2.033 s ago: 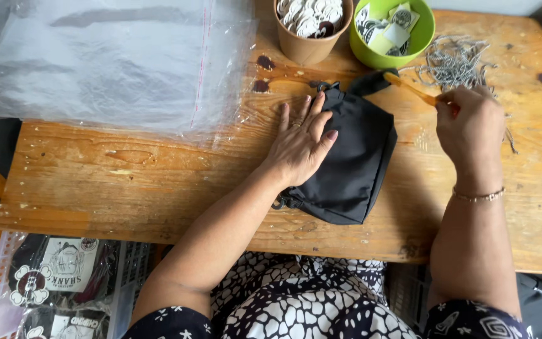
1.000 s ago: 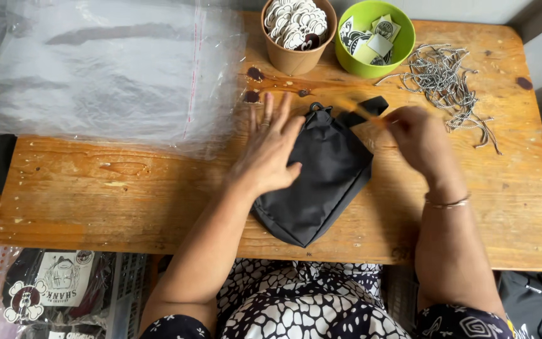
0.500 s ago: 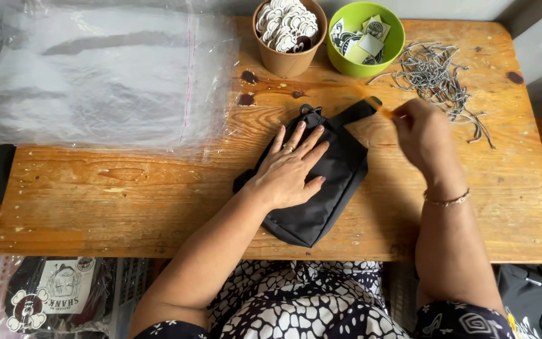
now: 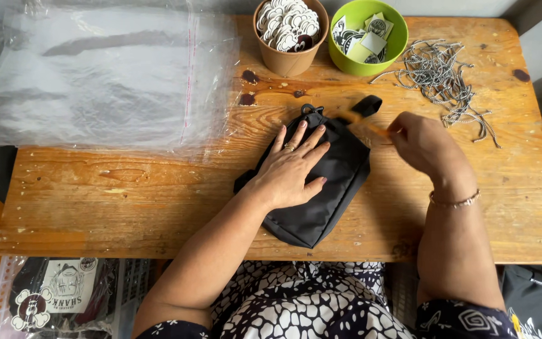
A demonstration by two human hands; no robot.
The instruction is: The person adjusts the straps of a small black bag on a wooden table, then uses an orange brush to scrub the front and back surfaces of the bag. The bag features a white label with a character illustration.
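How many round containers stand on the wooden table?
2. A brown paper cup of round badges stands at the table's far edge, above the black pouch. A green bowl of small cards stands just right of it, seemingly touching.

Clear plastic bags [image 4: 105, 75] lie top left; white round labels [image 4: 286, 25] fill a brown cup.

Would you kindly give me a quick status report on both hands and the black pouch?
Left hand flat on black pouch, pinning it. Right hand pinching thin orange stick at pouch top. Cord pile and two bowls lie beyond, apart from pouch.
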